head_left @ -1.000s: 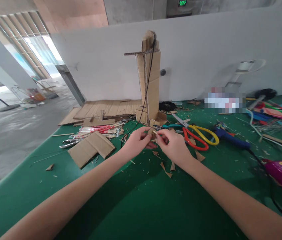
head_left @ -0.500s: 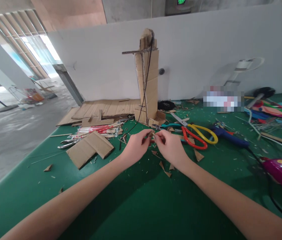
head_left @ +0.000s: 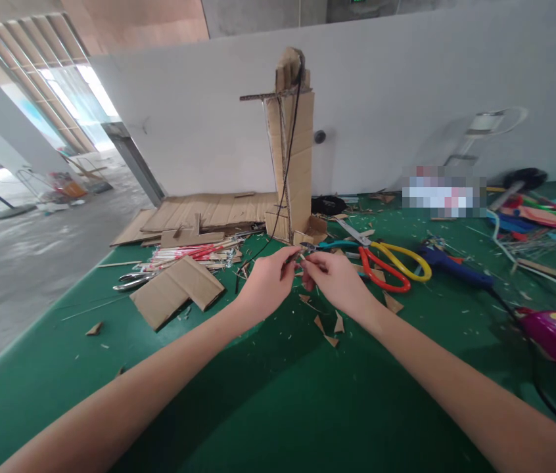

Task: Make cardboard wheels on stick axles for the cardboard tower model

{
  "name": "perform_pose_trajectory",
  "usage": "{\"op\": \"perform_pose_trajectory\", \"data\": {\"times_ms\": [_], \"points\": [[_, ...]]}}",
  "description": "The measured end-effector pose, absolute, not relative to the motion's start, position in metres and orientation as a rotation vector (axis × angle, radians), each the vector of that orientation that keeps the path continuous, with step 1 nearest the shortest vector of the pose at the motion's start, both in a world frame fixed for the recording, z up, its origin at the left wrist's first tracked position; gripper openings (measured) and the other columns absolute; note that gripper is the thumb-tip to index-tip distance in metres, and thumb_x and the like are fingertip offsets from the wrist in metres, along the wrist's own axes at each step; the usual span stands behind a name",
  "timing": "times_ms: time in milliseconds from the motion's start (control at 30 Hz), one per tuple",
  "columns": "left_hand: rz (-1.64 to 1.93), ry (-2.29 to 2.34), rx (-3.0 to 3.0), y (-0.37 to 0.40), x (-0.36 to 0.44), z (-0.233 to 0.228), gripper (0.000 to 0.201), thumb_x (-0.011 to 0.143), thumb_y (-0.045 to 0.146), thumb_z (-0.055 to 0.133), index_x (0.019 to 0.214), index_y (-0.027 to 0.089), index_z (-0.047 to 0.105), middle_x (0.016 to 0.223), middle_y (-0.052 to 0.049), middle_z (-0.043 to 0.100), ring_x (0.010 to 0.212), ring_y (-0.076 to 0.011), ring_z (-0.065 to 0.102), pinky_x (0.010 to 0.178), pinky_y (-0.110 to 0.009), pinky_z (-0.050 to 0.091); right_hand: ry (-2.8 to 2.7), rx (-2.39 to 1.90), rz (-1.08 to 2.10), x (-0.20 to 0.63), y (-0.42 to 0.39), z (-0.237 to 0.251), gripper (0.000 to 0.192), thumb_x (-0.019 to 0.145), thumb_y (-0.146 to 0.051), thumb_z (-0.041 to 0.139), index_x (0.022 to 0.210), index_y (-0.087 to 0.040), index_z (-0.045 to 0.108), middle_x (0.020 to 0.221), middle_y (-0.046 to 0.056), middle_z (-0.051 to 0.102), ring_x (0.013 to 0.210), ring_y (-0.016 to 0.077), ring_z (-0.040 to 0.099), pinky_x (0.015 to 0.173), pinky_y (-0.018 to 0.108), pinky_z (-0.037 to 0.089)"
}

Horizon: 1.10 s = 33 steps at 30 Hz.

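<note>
My left hand [head_left: 269, 284] and my right hand [head_left: 341, 286] meet above the green table, both closed in pinches. Between their fingertips is a small tan piece [head_left: 302, 258] that looks like a scrap of cardboard; the fingers cover most of it. Just behind them stands an upright cardboard tower [head_left: 300, 151] with a black cord [head_left: 286, 174] hanging down its front. Pliers with teal grips [head_left: 332, 246] and scissors with red and yellow handles [head_left: 396, 259] lie close to my right hand. Small cardboard scraps [head_left: 339, 323] are scattered below my fingers.
A folded cardboard piece [head_left: 177, 292], thin red-and-white packed sticks [head_left: 194, 252] and a metal-handled tool [head_left: 133, 282] lie on the left. To the right are a blue glue gun [head_left: 458, 269], a purple device [head_left: 554, 338] and black cable [head_left: 534, 374]. A white panel [head_left: 199, 125] stands behind.
My hands stay together, with small shifts of the fingers; my right hand has turned slightly and its lower fingers show more. The view has tilted down a little. Other things lie as before.
</note>
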<state>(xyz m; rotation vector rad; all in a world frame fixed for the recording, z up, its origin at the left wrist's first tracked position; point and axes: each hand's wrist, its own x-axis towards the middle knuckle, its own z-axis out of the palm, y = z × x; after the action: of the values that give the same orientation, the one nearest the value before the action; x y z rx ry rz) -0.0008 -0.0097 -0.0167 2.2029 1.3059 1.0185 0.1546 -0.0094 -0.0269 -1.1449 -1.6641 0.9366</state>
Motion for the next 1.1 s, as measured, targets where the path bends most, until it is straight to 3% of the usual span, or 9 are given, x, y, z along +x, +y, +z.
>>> {"op": "perform_pose_trajectory", "data": {"times_ms": [200, 367, 500, 767, 933, 1100], "points": [[1.001, 1.245, 2.256, -0.012, 0.000, -0.018, 0.035, 0.085, 0.018, 0.044, 0.115, 0.017, 0.061, 0.088, -0.008, 0.070, 0.077, -0.0194, 0.063, 0.076, -0.033, 0.048, -1.677, -1.183, 0.810, 0.155, -0.013, -0.029, 0.019, 0.078, -0.019, 0.052, 0.059, -0.020, 0.052, 0.054, 0.000, 0.052, 0.054, 0.0145, 0.049, 0.056, 0.028, 0.034], [1.057, 1.186, 2.251, -0.009, -0.001, -0.022, 0.033, 0.085, 0.019, 0.045, 0.113, 0.019, 0.063, 0.089, -0.007, 0.071, 0.077, -0.0179, 0.062, 0.079, -0.033, 0.048, -1.613, -1.120, 1.102, 0.151, -0.011, -0.030, 0.028, 0.084, -0.032, 0.045, 0.059, -0.020, 0.049, 0.047, -0.004, 0.045, 0.041, 0.0090, 0.040, 0.051, 0.026, 0.042], [1.086, 1.142, 2.203, -0.007, -0.003, -0.021, 0.032, 0.085, 0.022, 0.046, 0.112, 0.019, 0.063, 0.091, -0.006, 0.071, 0.070, -0.0152, 0.061, 0.072, -0.030, 0.049, -1.545, -1.055, 1.252, 0.154, -0.012, -0.024, 0.029, 0.084, -0.041, 0.049, 0.066, -0.019, 0.052, 0.048, -0.006, 0.041, 0.040, 0.0072, 0.037, 0.057, 0.028, 0.049], [1.063, 1.124, 2.051, -0.005, -0.005, -0.012, 0.031, 0.086, 0.026, 0.047, 0.110, 0.017, 0.063, 0.095, -0.007, 0.070, 0.075, -0.0155, 0.062, 0.070, -0.028, 0.049, -1.459, -1.055, 1.326, 0.152, -0.011, -0.019, 0.027, 0.085, -0.037, 0.046, 0.065, -0.019, 0.050, 0.048, -0.007, 0.038, 0.041, 0.0066, 0.037, 0.063, 0.031, 0.053], [1.074, 1.276, 2.019, -0.007, -0.002, -0.012, 0.034, 0.087, 0.029, 0.047, 0.115, 0.017, 0.061, 0.091, -0.007, 0.071, 0.070, -0.0164, 0.061, 0.068, -0.031, 0.050, -1.459, -1.139, 1.151, 0.151, -0.007, -0.027, 0.017, 0.081, -0.035, 0.052, 0.082, -0.018, 0.054, 0.060, -0.003, 0.052, 0.044, 0.0097, 0.049, 0.052, 0.030, 0.049], [1.135, 1.138, 1.862, -0.009, 0.003, -0.022, 0.033, 0.086, 0.029, 0.049, 0.116, 0.019, 0.060, 0.112, -0.008, 0.065, 0.094, -0.0189, 0.062, 0.084, -0.034, 0.050, -1.768, -1.220, 0.428, 0.158, -0.008, -0.030, 0.008, 0.081, -0.022, 0.052, 0.087, -0.018, 0.056, 0.074, 0.004, 0.062, 0.065, 0.0170, 0.060, 0.062, 0.032, 0.047]]}}
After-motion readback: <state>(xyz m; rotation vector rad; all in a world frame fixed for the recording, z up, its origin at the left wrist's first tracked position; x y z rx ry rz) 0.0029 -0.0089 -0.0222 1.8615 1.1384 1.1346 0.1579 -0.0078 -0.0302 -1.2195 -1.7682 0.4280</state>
